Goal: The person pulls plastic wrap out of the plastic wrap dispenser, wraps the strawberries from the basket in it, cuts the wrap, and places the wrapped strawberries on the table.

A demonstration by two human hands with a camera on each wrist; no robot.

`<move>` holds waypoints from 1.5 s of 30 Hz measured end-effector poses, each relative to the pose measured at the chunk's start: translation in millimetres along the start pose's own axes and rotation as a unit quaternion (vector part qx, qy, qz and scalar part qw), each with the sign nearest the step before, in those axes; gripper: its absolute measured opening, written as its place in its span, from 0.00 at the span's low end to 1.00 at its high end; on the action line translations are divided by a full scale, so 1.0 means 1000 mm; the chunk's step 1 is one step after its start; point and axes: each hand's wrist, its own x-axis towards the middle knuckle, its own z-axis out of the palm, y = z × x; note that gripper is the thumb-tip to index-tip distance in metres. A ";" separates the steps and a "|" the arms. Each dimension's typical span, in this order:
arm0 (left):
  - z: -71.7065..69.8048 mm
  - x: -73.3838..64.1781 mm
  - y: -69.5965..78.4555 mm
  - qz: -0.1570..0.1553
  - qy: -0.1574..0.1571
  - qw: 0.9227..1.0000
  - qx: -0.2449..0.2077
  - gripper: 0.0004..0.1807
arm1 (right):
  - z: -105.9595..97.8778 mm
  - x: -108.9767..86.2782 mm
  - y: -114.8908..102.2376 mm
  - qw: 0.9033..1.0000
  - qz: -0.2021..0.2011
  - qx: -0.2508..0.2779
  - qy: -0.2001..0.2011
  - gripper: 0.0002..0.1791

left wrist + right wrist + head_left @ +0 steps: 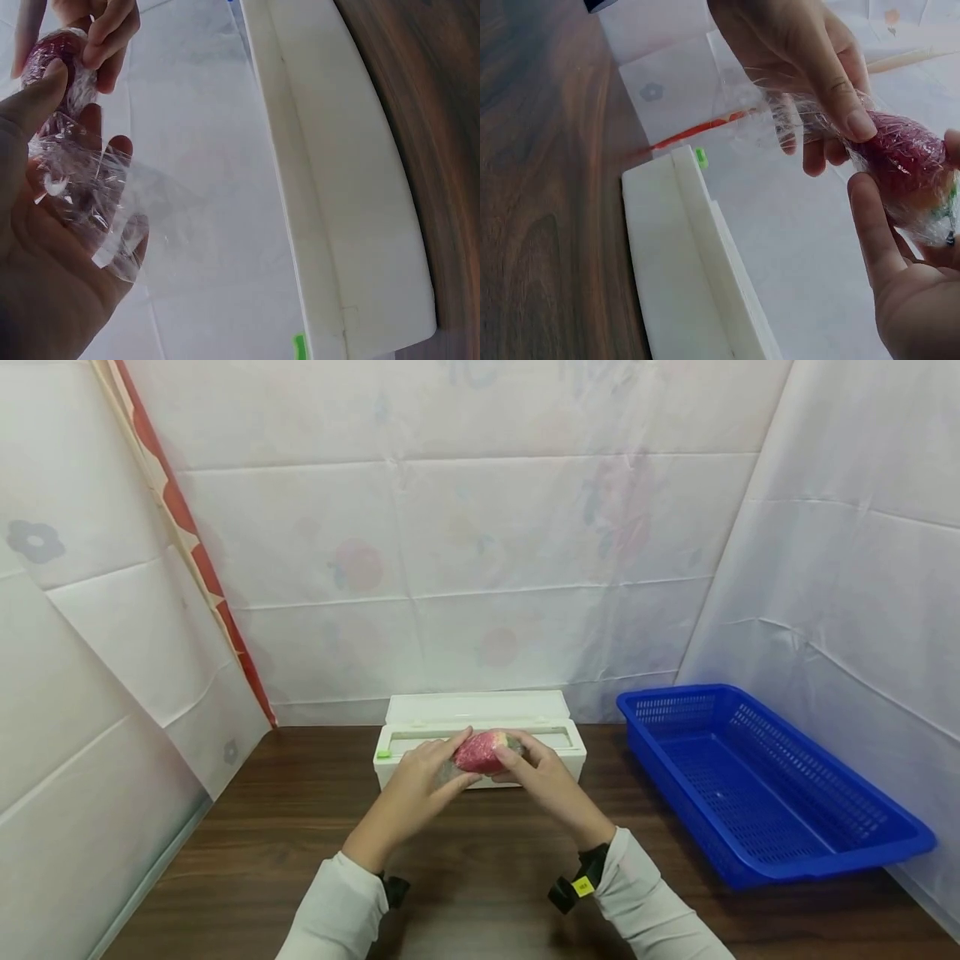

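Note:
A red, rounded fruit-like item (477, 752) with a yellow-green end is wrapped in clear cling film; its exact kind is not clear. It is held up in front of a white cling film dispenser (480, 779). My left hand (417, 791) pinches its left end, the thumb lying on the red side. Loose crumpled film (82, 187) trails over the left fingers in the left wrist view. My right hand (551, 787) grips the yellow-green end between thumb and fingers, and the right wrist view shows film (930, 217) bunched there.
The dispenser's lid (477, 706) stands raised at the back, and a green tab (384, 754) sits on its left end. A blue perforated basket (750, 785) stands at the right on the dark wooden table (300, 827). White sheets (480, 543) hang behind and at both sides.

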 end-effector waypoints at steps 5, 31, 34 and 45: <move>0.000 0.000 0.001 0.009 -0.004 1.000 -0.021 0.35 | 0.001 0.002 0.002 1.000 -0.009 0.027 -0.004 0.24; 0.018 -0.001 0.018 -0.047 0.050 0.963 0.259 0.29 | 0.029 -0.015 -0.034 0.997 -0.009 -0.065 0.033 0.23; 0.019 0.000 0.016 -0.053 0.065 0.963 0.257 0.26 | 0.029 -0.014 -0.035 0.998 -0.019 -0.043 0.036 0.22; 0.018 0.001 0.013 -0.097 0.068 0.991 0.066 0.26 | 0.018 -0.004 -0.007 0.995 -0.010 -0.041 0.091 0.22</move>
